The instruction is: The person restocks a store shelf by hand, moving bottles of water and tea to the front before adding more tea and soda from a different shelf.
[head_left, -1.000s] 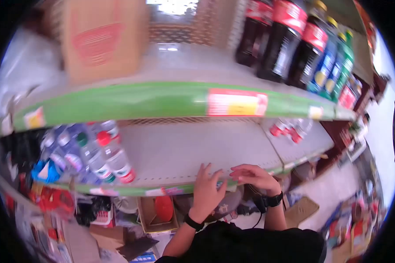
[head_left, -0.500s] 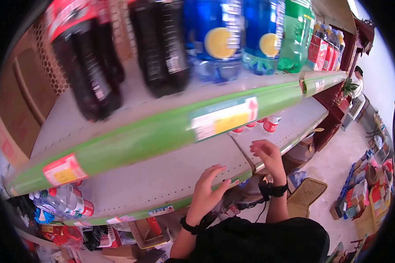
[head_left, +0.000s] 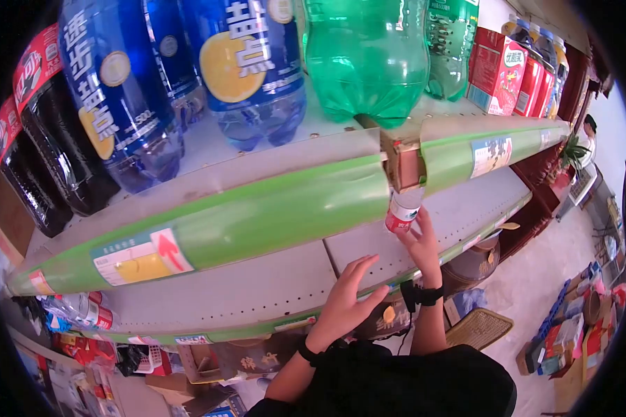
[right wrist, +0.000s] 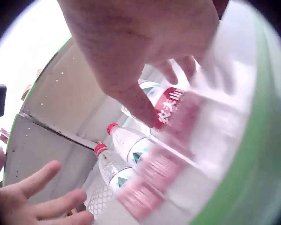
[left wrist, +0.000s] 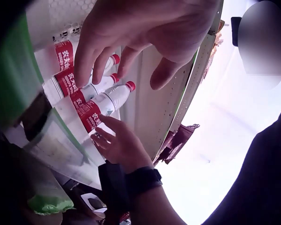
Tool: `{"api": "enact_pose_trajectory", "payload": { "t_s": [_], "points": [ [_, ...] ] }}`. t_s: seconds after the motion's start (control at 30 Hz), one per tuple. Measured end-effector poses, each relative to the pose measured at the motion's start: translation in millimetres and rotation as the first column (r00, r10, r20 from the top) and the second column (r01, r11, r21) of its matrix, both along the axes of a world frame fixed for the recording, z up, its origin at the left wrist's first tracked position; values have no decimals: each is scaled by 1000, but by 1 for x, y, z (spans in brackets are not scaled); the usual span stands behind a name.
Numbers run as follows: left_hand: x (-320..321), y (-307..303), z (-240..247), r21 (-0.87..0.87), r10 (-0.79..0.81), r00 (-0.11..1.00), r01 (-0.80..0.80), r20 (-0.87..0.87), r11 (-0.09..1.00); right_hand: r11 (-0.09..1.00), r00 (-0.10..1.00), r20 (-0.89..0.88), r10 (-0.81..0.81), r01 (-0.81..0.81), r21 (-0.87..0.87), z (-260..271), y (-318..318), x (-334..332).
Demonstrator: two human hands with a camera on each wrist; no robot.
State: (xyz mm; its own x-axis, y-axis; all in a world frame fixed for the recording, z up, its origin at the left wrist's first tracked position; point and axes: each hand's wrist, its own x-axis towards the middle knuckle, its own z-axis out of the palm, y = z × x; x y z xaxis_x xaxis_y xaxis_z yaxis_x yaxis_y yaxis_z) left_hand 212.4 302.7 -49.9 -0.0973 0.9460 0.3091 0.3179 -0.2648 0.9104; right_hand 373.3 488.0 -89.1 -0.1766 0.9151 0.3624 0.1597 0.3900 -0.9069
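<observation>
My right hand (head_left: 421, 240) is at a clear water bottle (head_left: 401, 217) with a red label, on the lower shelf. In the right wrist view the thumb lies across the red label (right wrist: 171, 107) and the fingers reach round the far side. The bottle's upper part is hidden behind the upper shelf's edge in the head view. Similar red-capped bottles (right wrist: 129, 140) stand beside it. My left hand (head_left: 341, 302) hovers before the lower shelf's front edge, fingers and thumb apart, holding nothing. Both wrists wear black bands.
Large soda bottles, blue (head_left: 254, 76) and green (head_left: 368, 62), line the upper shelf (head_left: 257, 212) above my hands. More water bottles (head_left: 83, 309) stand at the lower shelf's left end. Brown jars (head_left: 473, 264) and a woven stool (head_left: 483, 326) are below. Another person (head_left: 586, 142) is far right.
The view has shifted right along the shelves. My right hand has moved from mid-air to the red-labelled water bottle. My left hand stays spread before the shelf edge.
</observation>
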Motion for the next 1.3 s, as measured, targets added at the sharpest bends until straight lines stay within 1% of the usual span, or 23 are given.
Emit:
{"api": "enact_pose_trajectory", "payload": {
  "t_s": [0.07,0.1,0.2,0.27,0.3,0.4,0.43,0.47,0.53,0.6,0.7,0.73,0.77,0.8,0.83,0.9,1.0,1.1,1.2,1.23,1.3],
  "points": [
    [6,8,-3,-7,8,1000,-8,-13,1000,990,986,-96,138,-138,15,-9,9,-3],
    [9,11,-4,-5,21,1000,-21,-14,1000,996,996,12,89,-89,28,-7,9,-1],
    [14,16,-7,0,48,999,-48,-13,999,988,985,73,155,-156,4,3,3,0],
    [18,20,-9,17,60,998,-60,0,998,985,982,92,167,-171,37,6,-7,-5],
    [20,20,-9,49,79,996,-78,-28,996,981,979,100,180,-186,55,7,-13,-8],
    [22,18,-11,140,181,980,-168,-87,976,969,962,115,247,-248,-7,12,-36,-20],
    [23,16,-14,165,225,970,-208,-90,964,963,957,108,269,-269,-13,10,-44,-24],
    [21,14,-17,193,271,958,-250,-91,949,958,957,50,287,-288,11,12,-55,-31],
    [13,4,-17,232,340,932,-305,-126,924,966,964,69,258,-259,9,17,-72,-45],
    [3,-9,-12,253,341,933,-305,-113,918,962,956,116,270,-272,-4,18,-81,-54],
    [-7,-31,-8,240,398,910,-363,-119,901,960,950,147,275,-279,1,23,-104,-76],
    [-12,-38,-9,238,418,902,-385,-108,892,962,952,149,267,-271,11,24,-112,-85],
    [-18,-46,-9,236,432,896,-401,-99,885,971,945,225,238,-236,-34,19,-116,-92],
    [-26,-55,-9,233,442,892,-413,-90,880,968,944,213,251,-250,-29,19,-124,-102],
    [-35,-64,-8,246,468,875,-430,-122,869,965,944,199,263,-263,-25,20,-134,-114],
    [-52,-79,-10,236,490,866,-458,-99,857,954,944,145,297,-300,0,20,-148,-138],
    [-82,-107,-11,212,538,838,-512,-92,833,943,928,167,332,-331,-35,27,-174,-172],
    [-116,-135,-10,217,613,782,-582,-115,784,910,886,207,415,-410,-65,32,-203,-211],
    [-154,-166,-14,265,711,695,-669,-110,695,787,770,188,610,-617,-28,32,-228,-252],
    [-168,-175,-16,285,744,661,-697,-100,658,751,739,159,655,-659,-31,37,-240,-269],
    [-197,-196,-19,281,784,619,-745,-50,605,716,709,176,683,-697,29,31,-258,-306]
  ]
}}
